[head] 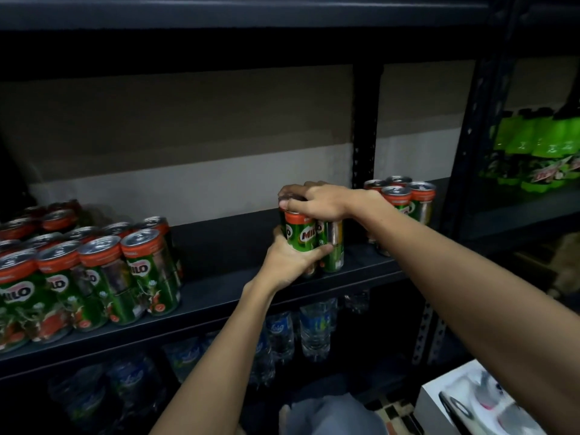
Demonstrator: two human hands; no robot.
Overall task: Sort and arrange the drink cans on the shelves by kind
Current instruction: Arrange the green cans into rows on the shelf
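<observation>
Mid-shelf, just right of centre: a small cluster of Milo cans (309, 238) clamped between two hands. Left hand (290, 259) wrapped round the lower front of the cluster from 7 o'clock, thumb curled across the green wall; right hand (320, 202) draped over the lids from 2 o'clock, fingers hooked down the far side. Looks like full cans, so probably heavy as a bunch, rigid, smooth-sided and apt to slip against one another; whether wrapped together or loose, impossible to tell. Best hold likely just this: squeeze low on the walls, press down on the rims, slide rather than lift. Big block of matching Milo cans (91, 271) at 9 o'clock, well apart, with bare shelf board (219, 290) between, plenty of sliding room leftward. Another small group of cans (405, 199) at 3 o'clock, near the right forearm, beside the upright post (364, 127); tight over there. Front lip of the shelf close under the left wrist, so risk of tipping a can off if dragged forward. Upper shelf well overhead. Water bottles (314, 328) below, green bottles (539, 149) at far right.
</observation>
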